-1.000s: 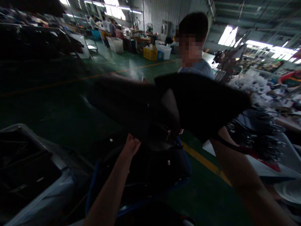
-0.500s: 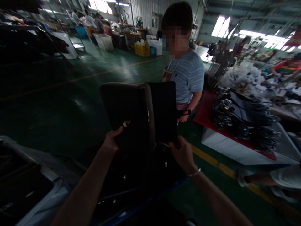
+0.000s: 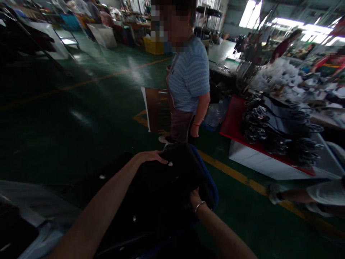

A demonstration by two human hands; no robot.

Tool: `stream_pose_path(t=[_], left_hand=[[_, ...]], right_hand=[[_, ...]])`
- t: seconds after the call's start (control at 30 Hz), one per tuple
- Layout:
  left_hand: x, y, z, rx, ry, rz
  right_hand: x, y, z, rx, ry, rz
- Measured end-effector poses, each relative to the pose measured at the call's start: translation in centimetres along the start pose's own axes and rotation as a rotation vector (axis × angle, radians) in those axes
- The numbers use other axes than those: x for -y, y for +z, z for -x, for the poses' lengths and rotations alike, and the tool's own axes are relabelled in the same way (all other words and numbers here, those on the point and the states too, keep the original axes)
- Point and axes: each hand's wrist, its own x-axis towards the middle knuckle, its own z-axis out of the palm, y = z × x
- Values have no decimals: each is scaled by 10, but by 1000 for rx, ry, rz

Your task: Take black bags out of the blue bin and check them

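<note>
L hand (image 3: 152, 157) flat on black bags (image 3: 161, 187) in blue bin (image 3: 211, 187); R hand (image 3: 194, 196) grip unclear; no legible writing.

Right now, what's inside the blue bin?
The blue bin holds a pile of black bags. The left hand rests on top; the right hand reaches in. Anything beneath the pile is covered and too dark to see.

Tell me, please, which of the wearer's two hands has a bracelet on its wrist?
The right hand: a thin metal bangle circles its wrist as it reaches into the black bags. The left hand, flat on top, has a bare wrist.
</note>
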Motion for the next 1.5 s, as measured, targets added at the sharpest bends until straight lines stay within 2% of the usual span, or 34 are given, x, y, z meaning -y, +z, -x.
stream_pose_path(t=[0.03,0.1,0.2,0.3,0.4,0.5,0.6,0.67,0.77,0.87,0.97,1.03,1.13,1.2,1.23,1.27,1.33,1.43,1.5], left_hand=[[1,5,-15,46,-7,-48],[2,8,-37,57,13,-150],[0,-5,-54,-54,81,-327],[-8,-9,-59,-178,100,-522],[-14,8,-55,-356,121,-680],[-12,37,-45,-572,242,-782],[3,63,-39,-665,353,-853],[18,76,-41,-676,384,-888],[44,88,-51,-664,389,-919],[72,95,-69,-661,380,-927],[95,100,-85,-654,366,-923],[102,105,-87,-647,357,-920],[93,107,-71,-648,360,-917],[80,96,-48,-657,375,-915],[74,84,-35,-668,375,-911],[71,67,-21,-688,359,-902],[75,23,7,-758,261,-860],[113,-48,44,-849,-8,-749],[146,-73,62,-835,-146,-690]], right_hand=[[-3,4,-3,23,18,-10],[-5,8,-12,49,59,-33],[-5,4,-24,53,122,-63],[-2,-15,-30,48,129,-92],[8,-46,-20,-3,89,-114],[27,-74,2,-75,67,-135],[46,-82,20,-100,23,-169],[49,-74,24,-45,-35,-194],[41,-45,18,66,-69,-211],[26,-11,-1,159,-80,-187],[15,14,-30,168,-102,-126],[14,26,-47,129,-120,-71],[19,41,-59,129,-110,18],[23,48,-57,158,-90,57],[25,51,-53,175,-83,64],[27,52,-47,183,-80,63],[32,50,-34,169,-87,53],[46,30,-10,159,-80,84],[63,5,4,265,-70,104]])
